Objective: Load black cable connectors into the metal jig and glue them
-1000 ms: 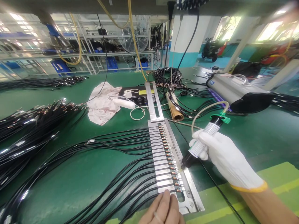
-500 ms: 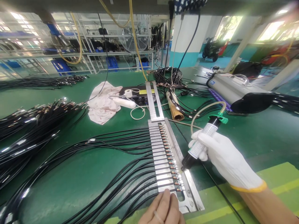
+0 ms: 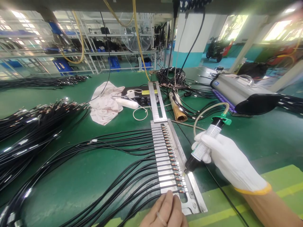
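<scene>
The gloved right hand (image 3: 227, 160) wraps its fingers around the glue syringe (image 3: 204, 143), tip down by the cable ends on the metal fixture (image 3: 174, 164). The bare left hand (image 3: 165, 211), fingers pressed together, rests at the fixture's near end. Best to keep the tip steady and give each end only a small dab.

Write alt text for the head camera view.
A white-gloved right hand holds a dispensing syringe with its tip at a metal fixture that lines up black cables on a green table. The bare left hand rests at the fixture's near end.
</scene>
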`<state>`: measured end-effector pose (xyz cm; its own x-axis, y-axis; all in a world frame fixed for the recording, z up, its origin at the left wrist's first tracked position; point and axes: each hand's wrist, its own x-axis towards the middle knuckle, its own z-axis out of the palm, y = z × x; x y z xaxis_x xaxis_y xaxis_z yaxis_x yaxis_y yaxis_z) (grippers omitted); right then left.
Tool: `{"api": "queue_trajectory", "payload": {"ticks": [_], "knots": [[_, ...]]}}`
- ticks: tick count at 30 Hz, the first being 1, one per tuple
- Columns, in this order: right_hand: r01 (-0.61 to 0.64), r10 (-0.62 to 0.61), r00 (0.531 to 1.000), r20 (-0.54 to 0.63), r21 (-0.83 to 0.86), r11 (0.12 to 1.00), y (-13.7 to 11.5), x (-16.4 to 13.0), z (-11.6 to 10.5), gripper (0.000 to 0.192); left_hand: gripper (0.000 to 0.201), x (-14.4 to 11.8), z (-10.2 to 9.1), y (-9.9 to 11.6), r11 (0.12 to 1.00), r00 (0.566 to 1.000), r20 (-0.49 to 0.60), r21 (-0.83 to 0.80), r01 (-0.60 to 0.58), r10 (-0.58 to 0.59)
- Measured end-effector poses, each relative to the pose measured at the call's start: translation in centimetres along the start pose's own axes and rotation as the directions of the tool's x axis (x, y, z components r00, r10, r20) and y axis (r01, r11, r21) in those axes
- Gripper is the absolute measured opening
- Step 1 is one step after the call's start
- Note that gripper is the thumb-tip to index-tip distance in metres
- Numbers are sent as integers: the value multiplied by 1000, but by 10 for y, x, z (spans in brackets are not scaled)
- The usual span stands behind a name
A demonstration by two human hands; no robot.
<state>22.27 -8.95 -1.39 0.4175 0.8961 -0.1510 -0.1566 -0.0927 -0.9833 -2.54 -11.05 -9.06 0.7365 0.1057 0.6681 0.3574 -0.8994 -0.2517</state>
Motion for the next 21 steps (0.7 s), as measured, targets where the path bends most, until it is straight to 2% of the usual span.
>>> {"api": "queue_trajectory", "payload": {"ticks": [10,21], "knots": [[-4,5,1000,-17,32,999,1,2,1,42,21,2,-2,-1,1000,1000,5,3,-10,10],[3,-2,1000,-23,39,999,3,3,-1,41,28,7,-1,0,999,999,-32,-9,34,-34]]}}
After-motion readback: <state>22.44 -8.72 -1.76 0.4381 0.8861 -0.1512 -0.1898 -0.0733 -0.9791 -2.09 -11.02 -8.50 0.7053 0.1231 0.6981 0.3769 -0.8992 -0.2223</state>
